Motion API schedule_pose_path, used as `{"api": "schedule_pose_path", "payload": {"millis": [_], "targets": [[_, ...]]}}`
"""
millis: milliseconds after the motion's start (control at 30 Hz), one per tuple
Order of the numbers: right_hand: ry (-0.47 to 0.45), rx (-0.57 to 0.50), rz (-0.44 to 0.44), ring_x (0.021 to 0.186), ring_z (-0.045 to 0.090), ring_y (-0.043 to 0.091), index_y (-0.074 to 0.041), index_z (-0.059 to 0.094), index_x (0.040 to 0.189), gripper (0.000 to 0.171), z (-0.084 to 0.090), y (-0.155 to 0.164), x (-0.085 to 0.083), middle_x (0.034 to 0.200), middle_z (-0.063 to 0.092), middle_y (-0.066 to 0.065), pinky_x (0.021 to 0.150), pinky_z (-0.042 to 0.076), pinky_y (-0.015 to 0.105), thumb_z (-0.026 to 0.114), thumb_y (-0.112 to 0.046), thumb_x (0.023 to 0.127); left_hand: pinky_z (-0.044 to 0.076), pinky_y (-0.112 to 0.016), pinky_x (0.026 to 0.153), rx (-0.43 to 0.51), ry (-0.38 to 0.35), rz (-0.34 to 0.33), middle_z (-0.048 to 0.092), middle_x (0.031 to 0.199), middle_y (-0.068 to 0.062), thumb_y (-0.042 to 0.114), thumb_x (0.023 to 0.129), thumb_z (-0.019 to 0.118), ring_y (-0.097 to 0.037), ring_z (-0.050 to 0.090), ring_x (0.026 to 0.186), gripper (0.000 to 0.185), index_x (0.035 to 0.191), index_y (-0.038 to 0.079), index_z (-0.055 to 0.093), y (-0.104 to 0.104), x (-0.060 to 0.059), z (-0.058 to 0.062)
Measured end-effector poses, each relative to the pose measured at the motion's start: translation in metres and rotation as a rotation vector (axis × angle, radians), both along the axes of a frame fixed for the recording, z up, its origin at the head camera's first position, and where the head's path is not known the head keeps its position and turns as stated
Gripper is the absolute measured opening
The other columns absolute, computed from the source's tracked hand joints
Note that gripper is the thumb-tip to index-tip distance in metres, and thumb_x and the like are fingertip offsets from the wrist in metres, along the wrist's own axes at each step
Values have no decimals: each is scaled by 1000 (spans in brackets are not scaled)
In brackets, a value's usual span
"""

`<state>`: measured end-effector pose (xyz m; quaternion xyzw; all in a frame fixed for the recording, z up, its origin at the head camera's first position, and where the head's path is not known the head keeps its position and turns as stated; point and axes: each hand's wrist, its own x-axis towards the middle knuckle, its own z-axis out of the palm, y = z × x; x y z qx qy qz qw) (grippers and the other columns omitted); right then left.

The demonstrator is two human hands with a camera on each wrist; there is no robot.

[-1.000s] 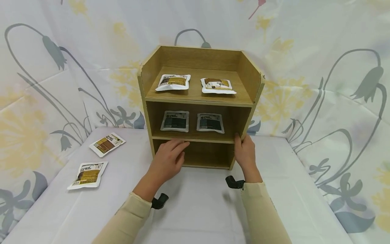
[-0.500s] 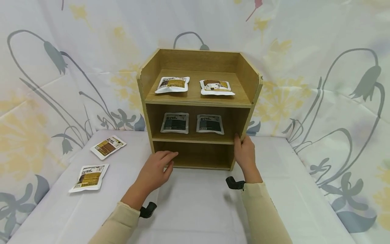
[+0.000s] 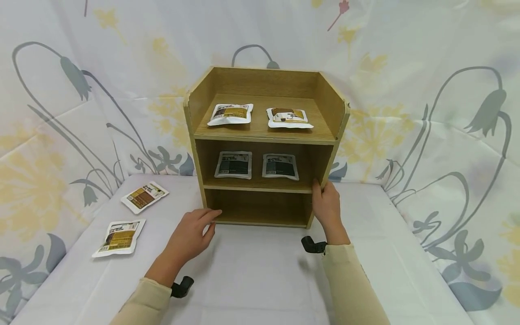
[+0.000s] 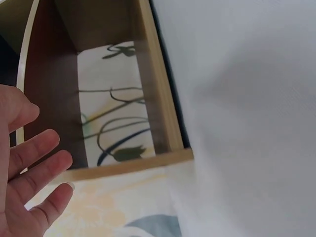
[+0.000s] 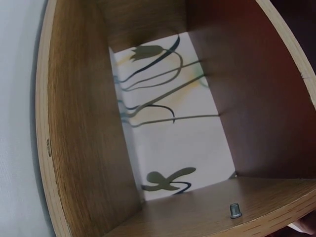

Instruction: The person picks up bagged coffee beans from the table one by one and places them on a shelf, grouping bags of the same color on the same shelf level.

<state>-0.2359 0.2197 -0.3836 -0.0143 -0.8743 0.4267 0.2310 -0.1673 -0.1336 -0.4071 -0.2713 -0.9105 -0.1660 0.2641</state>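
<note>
Here we see a wooden shelf unit (image 3: 264, 144) standing upright at the back-centre of the table (image 3: 260, 280), w/ three open levels. The right hand (image 3: 326, 204) grips the unit's right side panel at approx. the middle-shelf height, thumb on the front edge, fingers wrapped round the outside. The left hand (image 3: 190, 234) holds nothing: fingers loosely extended, tips just beside the lower left front corner of the unit; we cannot tell whether they touch it. In the left wrist view the same hand (image 4: 27, 168) shows spread, relaxed fingers near the unit's frame (image 4: 158, 98).

Top level: two white/yellow pouches, left (image 3: 230, 113) and right (image 3: 289, 117), lying flat, side by side, apart. Middle level: two dark pouches, left (image 3: 233, 164) and right (image 3: 280, 166), leaning towards the back. Bottom level: the right wrist view looks into the compartment (image 5: 163, 123), w/ the flower-print cloth visible through the open back.

On the table, well left of the unit, lie two more pouches: a far one (image 3: 144, 197) and a near one (image 3: 119, 237). A flower-print cloth (image 3: 426, 113) hangs behind and at both sides.
</note>
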Motion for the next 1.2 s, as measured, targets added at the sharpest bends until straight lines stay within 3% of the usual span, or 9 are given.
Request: {"api": "schedule_pose_path", "payload": {"millis": [267,833,1200], "targets": [[3,-9,10,84,60,36,1,57,109,49,0,-1,1,97,60,21,67,50,47,33,-41,103,53,-45,77,-19,-12,39,71,106,-4,9,85,67,-24,67,96,32,117,11,68,-21,4,-8],[2,-12,8,93,62,38,2,57,118,51,2,0,1,106,62,24,74,52,52,33,-41,103,51,-49,81,-80,-106,136,70,106,-5,10,86,68,-29,66,101,35,120,11,66,-63,9,-20],[-4,-9,4,92,62,38,1,57,118,52,1,0,0,105,62,23,74,52,51,33,-43,103,51,-51,77,-100,-113,185,70,102,-8,8,84,69,-32,67,97,34,118,9,67,-88,15,-22]]}}
